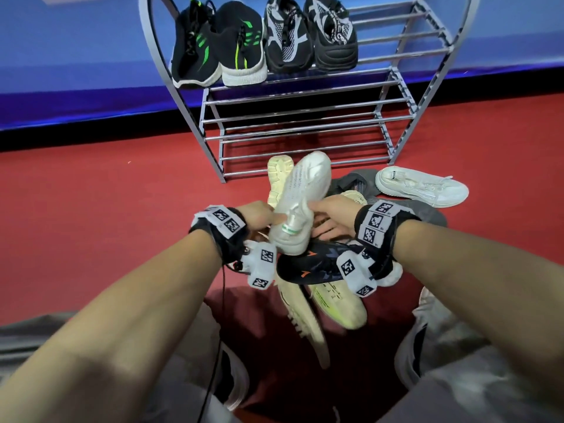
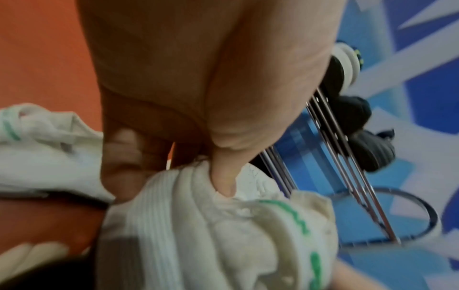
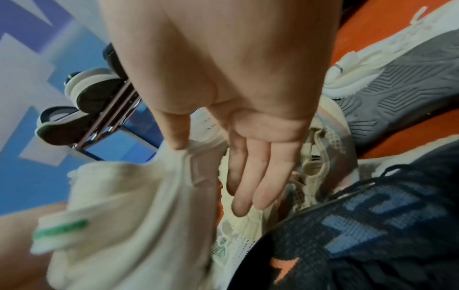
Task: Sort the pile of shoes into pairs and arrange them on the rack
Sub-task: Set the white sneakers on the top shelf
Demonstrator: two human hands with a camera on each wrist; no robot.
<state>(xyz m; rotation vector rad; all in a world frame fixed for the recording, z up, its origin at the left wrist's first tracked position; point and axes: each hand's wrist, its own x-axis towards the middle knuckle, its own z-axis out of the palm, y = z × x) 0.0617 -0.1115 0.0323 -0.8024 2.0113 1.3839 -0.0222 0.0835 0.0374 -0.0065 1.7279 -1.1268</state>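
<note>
A white knit shoe (image 1: 302,203) with a green heel tab is held up over the pile, toe toward the rack. My left hand (image 1: 262,213) grips its collar, with the thumb (image 2: 223,176) pressed inside the opening of the shoe (image 2: 198,225) and the fingers curled behind. My right hand (image 1: 326,213) is beside it: its thumb (image 3: 176,137) touches the side of the shoe (image 3: 129,206) while the fingers (image 3: 248,186) stay straight over the pile. Another white shoe with green stripes (image 2: 37,137) lies close to the left hand. The metal rack (image 1: 305,117) stands just beyond.
The top shelf holds a black-and-green pair (image 1: 213,47) and a black-and-white pair (image 1: 308,35); the lower bars are bare. On the red floor lie a navy shoe with orange marks (image 1: 314,264), cream shoes (image 1: 335,303), a grey shoe (image 1: 357,181) and a white sneaker (image 1: 421,186).
</note>
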